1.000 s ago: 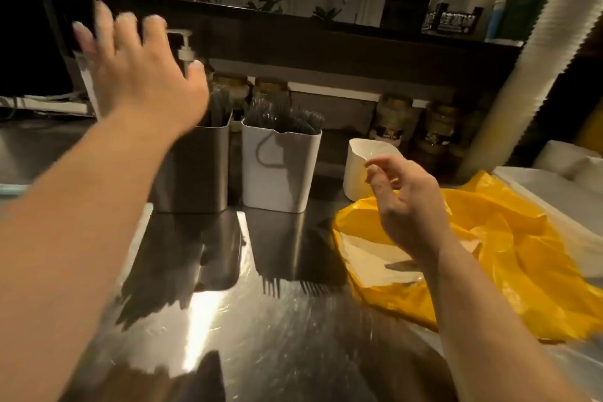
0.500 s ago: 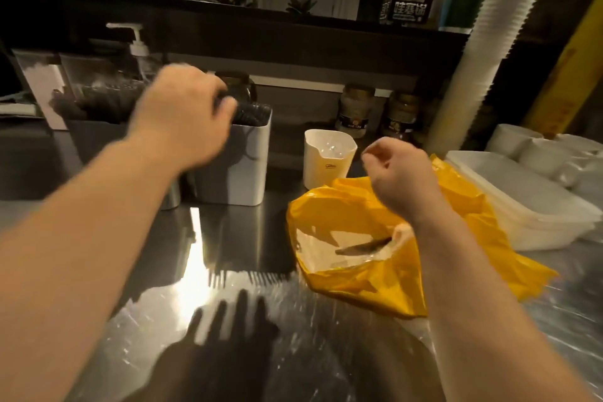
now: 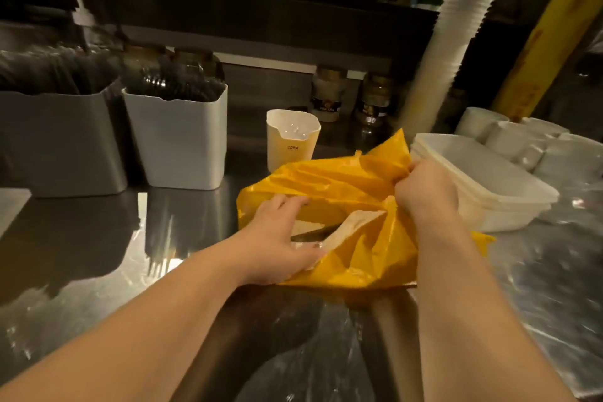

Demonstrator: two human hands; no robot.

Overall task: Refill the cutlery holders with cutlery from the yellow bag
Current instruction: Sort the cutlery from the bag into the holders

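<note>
Yellow bag lay on the desk, mouth facing left. Right grip clenched its bunched upper edge. Left grip, fingers spread, lay in the mouth, nearer the cutlery holders behind-left.

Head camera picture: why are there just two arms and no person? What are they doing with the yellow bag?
The camera sits on the person's head, so you see only their arms. The right hand grips the yellow bag and the left hand reaches into its mouth; what it touches inside is hidden. The bag lies on a shiny steel counter. Behind stand a grey holder and a white holder with dark cutlery, and a small cream cup.
</note>
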